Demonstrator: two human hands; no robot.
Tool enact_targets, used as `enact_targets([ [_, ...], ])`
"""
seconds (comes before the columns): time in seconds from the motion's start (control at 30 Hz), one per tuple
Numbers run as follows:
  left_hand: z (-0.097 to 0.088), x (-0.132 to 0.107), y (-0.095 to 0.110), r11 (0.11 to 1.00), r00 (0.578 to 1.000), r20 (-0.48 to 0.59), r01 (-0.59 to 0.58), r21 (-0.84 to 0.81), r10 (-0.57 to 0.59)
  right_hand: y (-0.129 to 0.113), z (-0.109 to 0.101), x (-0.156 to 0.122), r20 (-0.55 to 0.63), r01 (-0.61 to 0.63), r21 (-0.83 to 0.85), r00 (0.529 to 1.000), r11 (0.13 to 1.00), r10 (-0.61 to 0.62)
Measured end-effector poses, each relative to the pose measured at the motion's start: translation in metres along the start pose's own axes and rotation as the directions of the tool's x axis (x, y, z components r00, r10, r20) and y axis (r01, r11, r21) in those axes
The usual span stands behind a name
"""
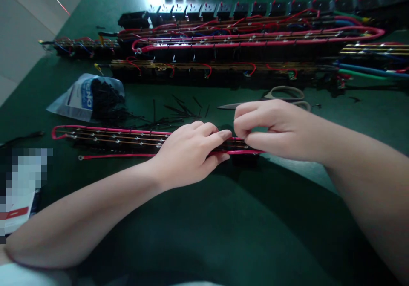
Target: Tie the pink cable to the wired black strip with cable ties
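Observation:
A long black strip with copper rails (137,140) lies on the table in front of me, with a red cable (105,128) running along it and bending back at the left end. My left hand (188,154) grips the strip and cable near its right part, fingers over the top and thumb at the near edge. Just right of it, my right hand (271,128) is pinched closed over the strip's right end; what its fingertips hold is hidden. Scissors with beige handles (284,92) lie behind my right hand.
Loose black cable ties (182,107) lie behind the strip, beside a clear plastic bag (92,98) full of them. More wired strips (204,70) run across the back of the green table (204,235). A partly blurred white and red item (19,213) is at the left edge.

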State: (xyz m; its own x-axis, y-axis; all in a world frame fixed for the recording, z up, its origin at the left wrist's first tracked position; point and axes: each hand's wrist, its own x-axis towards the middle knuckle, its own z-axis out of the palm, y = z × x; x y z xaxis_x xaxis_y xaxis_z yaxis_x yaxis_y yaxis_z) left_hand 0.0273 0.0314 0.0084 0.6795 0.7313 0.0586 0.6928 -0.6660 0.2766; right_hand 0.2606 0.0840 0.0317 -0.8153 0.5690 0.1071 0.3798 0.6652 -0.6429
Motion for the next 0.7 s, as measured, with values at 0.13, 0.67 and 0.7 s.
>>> enact_targets([
  [0.13,0.001,0.001,0.000,1.000,1.000,0.013,-0.011,0.013,0.011,-0.008,0.013,-0.004,-0.063,0.060,-0.156,0.996,0.986,-0.070],
  [0.67,0.011,-0.002,-0.002,0.997,0.989,-0.132,-0.055,0.062,0.063,-0.007,0.040,-0.011,-0.229,0.076,0.096,0.972,0.993,-0.052],
  [0.7,0.011,-0.002,-0.002,0.998,0.986,-0.159,-0.050,0.044,0.056,-0.008,0.040,-0.012,-0.247,0.056,0.095,0.968,0.994,-0.031],
])
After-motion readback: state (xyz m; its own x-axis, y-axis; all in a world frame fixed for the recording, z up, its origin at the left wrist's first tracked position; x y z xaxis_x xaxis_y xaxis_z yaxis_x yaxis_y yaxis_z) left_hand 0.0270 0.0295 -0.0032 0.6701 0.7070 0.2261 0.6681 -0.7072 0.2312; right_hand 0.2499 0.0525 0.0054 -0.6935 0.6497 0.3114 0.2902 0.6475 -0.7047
